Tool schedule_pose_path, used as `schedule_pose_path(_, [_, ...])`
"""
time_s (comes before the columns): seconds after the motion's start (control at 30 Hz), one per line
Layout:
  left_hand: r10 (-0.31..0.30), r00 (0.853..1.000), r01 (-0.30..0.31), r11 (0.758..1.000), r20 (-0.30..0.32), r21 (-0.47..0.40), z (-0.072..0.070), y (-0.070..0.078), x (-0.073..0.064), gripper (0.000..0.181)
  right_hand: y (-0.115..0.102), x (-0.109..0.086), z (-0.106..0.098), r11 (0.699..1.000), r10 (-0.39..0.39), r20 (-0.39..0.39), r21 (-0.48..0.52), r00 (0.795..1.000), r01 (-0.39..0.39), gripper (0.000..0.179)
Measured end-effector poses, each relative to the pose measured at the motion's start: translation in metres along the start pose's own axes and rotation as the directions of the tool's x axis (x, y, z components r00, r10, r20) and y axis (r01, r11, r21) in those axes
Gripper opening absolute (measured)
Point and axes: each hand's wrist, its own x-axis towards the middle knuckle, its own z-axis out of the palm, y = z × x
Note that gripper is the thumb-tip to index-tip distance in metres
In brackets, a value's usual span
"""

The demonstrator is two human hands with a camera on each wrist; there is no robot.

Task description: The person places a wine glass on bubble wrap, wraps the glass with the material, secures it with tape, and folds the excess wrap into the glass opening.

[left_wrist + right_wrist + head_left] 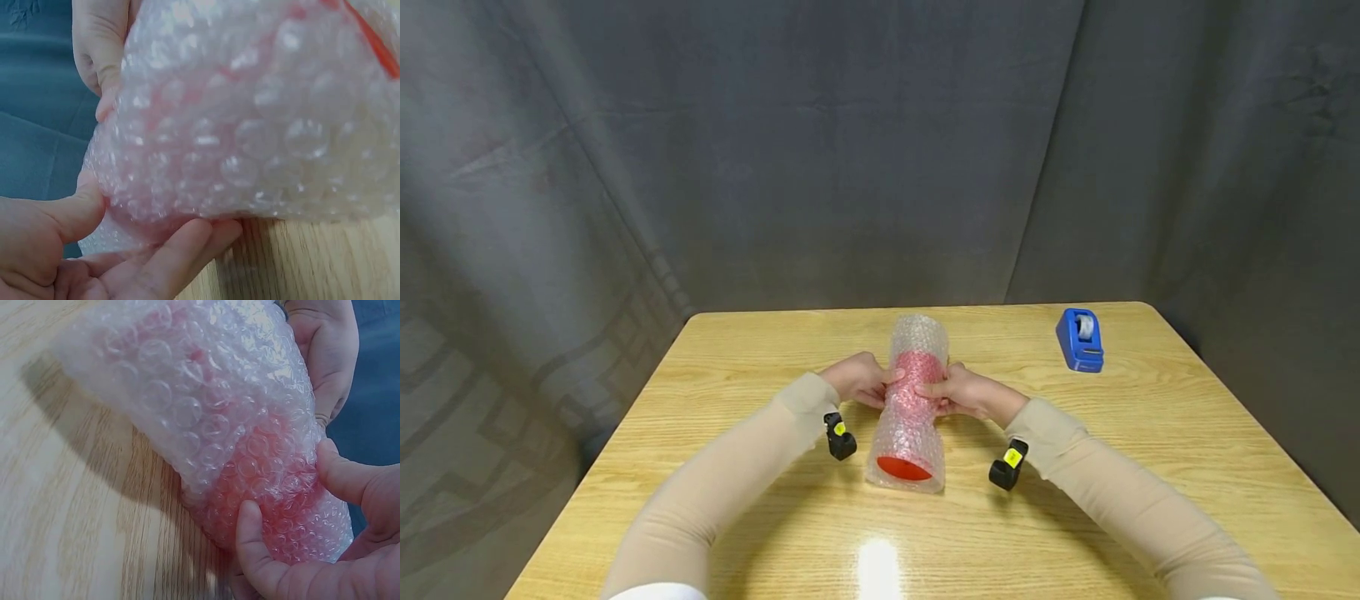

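Note:
A red object wrapped in bubble wrap (908,400) lies lengthwise on the table, narrower in the middle and flared at the near end. A red rounded face (904,468) shows at that near end. The left hand (862,380) grips the bundle from the left, thumb on top and fingers along its lower side. From the right, the right hand (967,392) holds it the same way, slightly nearer. In the right wrist view, the right thumb and a bent finger (251,540) press the reddish part of the bubble wrap (269,469).
A blue tape dispenser (1081,342) with a roll of clear tape stands at the back right of the wooden table (760,342). Dark grey curtains (850,158) hang behind the table and along both sides.

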Motion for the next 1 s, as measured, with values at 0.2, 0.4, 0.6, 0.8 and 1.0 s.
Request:
schedule_pose_path(0.2, [-0.01, 1.0, 0.01, 1.0, 0.023, 0.01, 0.004, 0.001, -0.001, 0.038, 0.0, 0.0, 0.0, 1.0, -0.003, 0.0, 0.006, 1.0, 0.003, 0.032])
schedule_pose_path(0.4, [-0.011, 0.998, 0.012, 1.0, 0.061, -0.024, 0.007, -0.001, 0.001, 0.038, 0.0, -0.001, 0.0, 1.0, -0.004, 0.007, 0.003, 1.0, 0.004, 0.025])
schedule_pose_path(0.6, [-0.012, 0.998, 0.014, 0.999, 0.059, -0.035, 0.006, 0.0, 0.0, 0.04, 0.001, 0.0, -0.002, 1.0, -0.011, 0.025, 0.003, 1.0, 0.011, 0.031])
schedule_pose_path(0.8, [-0.011, 1.0, 0.011, 1.0, 0.02, -0.008, 0.003, 0.0, -0.003, 0.048, 0.004, 0.003, 0.0, 0.999, -0.024, 0.06, 0.042, 0.998, 0.021, 0.021])
schedule_pose_path(1.0, [0.044, 0.999, -0.044, 0.995, 0.003, 0.095, -0.004, 0.0, -0.009, 0.039, 0.009, 0.01, 0.0, 0.991, -0.024, 0.102, 0.134, 0.995, 0.011, 0.015])
